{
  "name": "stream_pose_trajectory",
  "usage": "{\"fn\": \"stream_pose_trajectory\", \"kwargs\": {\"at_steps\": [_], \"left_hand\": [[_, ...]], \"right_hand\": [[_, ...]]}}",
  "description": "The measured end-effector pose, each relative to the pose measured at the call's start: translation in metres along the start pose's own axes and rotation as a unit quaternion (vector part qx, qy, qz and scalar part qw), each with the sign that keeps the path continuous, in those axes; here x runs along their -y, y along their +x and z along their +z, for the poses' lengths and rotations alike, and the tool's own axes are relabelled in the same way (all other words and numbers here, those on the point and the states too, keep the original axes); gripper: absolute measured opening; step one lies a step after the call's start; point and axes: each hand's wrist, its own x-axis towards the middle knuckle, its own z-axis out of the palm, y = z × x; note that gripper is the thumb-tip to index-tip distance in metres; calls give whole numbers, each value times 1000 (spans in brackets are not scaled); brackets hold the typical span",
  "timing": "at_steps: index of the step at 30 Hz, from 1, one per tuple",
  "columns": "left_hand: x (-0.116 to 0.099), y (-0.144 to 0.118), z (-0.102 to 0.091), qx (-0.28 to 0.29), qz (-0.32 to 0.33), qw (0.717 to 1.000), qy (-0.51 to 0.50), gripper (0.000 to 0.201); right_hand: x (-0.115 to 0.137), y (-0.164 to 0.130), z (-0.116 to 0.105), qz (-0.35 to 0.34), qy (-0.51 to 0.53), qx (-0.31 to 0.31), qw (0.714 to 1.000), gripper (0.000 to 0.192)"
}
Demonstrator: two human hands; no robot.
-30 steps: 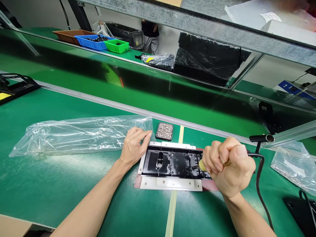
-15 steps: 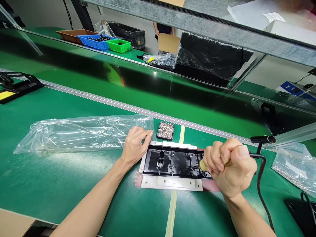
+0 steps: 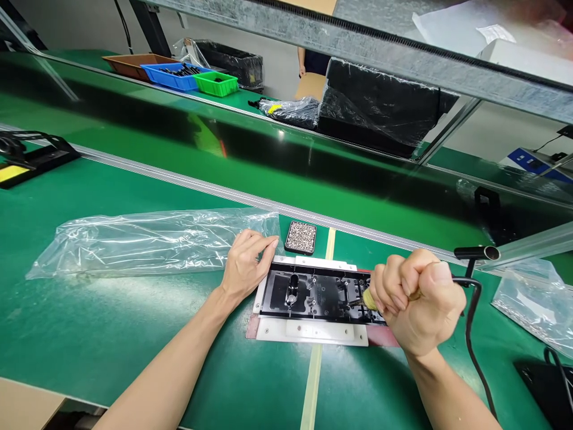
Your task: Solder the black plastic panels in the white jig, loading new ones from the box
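My right hand (image 3: 418, 298) is wrapped in a fist around a soldering iron (image 3: 369, 300) with a yellowish grip and a black cord. The iron's metal tip points down and left onto a long black plastic panel (image 3: 324, 298), which lies in a white fixture (image 3: 313, 332). My hand covers the panel's right end. At the fixture's upper left corner, my left hand (image 3: 247, 264) has thumb and index finger pinched together; whatever they may hold is too small to make out. Just beyond sits a small black tray (image 3: 301, 237) full of tiny metal pieces.
A clear plastic bag (image 3: 152, 245) lies left of the fixture. A metal tube holder (image 3: 477, 254) stands right of my fist, near a bag of small parts (image 3: 532, 304). Across the bench are blue (image 3: 170, 77) and green (image 3: 218, 85) bins. A person's arm (image 3: 301, 63) shows behind.
My two hands, the iron and the panel stay nearly where they were. In the background the other person and the cardboard have shifted right.
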Motion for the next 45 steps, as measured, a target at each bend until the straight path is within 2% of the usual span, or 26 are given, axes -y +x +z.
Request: {"fn": "stream_pose_trajectory", "kwargs": {"at_steps": [12, 21, 45], "left_hand": [[1, 1, 1, 4, 0, 1000, 1, 18], [0, 0, 1, 1, -2, 1000, 3, 18], [-1, 1, 0, 2, 9, 1000, -4, 17]], "right_hand": [[1, 0, 0, 18, 11, -23, 1000, 49], [0, -1, -1, 9, 13, -3, 1000, 49], [0, 0, -1, 22, 10, -16, 1000, 50]]}}
